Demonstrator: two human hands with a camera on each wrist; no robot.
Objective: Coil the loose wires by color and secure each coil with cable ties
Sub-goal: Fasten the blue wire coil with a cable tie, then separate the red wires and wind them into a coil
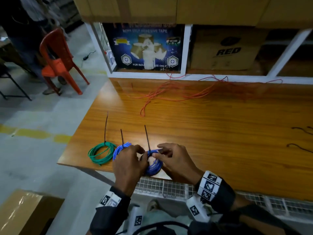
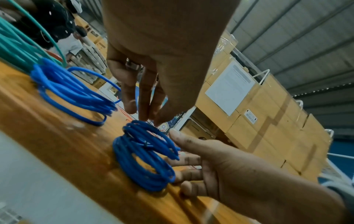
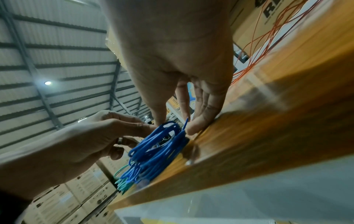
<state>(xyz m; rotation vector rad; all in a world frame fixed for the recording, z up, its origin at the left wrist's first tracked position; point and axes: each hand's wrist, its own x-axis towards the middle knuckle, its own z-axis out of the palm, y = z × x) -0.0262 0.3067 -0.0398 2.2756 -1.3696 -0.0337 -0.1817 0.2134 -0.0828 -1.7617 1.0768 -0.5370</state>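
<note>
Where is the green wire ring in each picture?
Head: the green coil lies at the table's near left corner, left of two blue coils.
Left wrist: top left edge, behind the far blue coil.
Right wrist: only a bit shows, low centre-left, behind blue wire.
Shared landmark: the wooden table.

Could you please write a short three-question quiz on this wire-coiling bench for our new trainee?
1. True or false: the green coil already carries a cable tie.
2. How many blue coils lie on the wooden table? A) one B) two C) three
3. Fill in: the wire not yet coiled, at the back of the table, is ____.

Key
1. True; a black tie tail sticks up from it.
2. B: one blue coil beside the green, and one second blue coil between the left hand and right hand.
3. Red: the red wire.
</note>
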